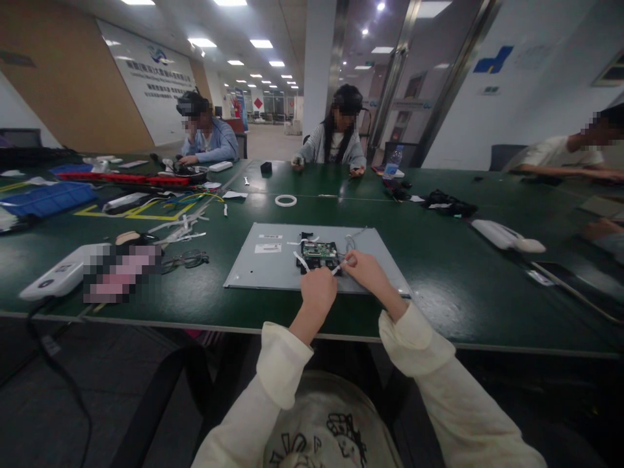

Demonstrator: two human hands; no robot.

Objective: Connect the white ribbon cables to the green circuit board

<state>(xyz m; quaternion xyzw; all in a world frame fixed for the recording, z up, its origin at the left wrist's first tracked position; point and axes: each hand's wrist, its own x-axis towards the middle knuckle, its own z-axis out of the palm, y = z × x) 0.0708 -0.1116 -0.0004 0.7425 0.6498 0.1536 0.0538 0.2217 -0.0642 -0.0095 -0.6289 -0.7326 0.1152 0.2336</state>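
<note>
A flat grey panel (273, 270) lies on the table in front of me, with paper labels on its upper left. On its middle sits a green circuit board (319, 249) in a black frame, with white strips sticking out around it. My left hand (318, 296) is closed at the board's near edge, its fingertips hidden by the back of the hand. My right hand (368, 273) pinches at the board's right side. A short white tape strip (337, 268) spans between the two hands. Thin grey cables (351, 242) run off the board's right side.
A tape roll (285, 201) lies beyond the panel. To the left are glasses (188, 259), a white device (65, 270), tape scraps (182, 226) and a blue tray (51, 198). Another white device (507, 235) and a phone (580, 286) lie right. Several people sit around the table.
</note>
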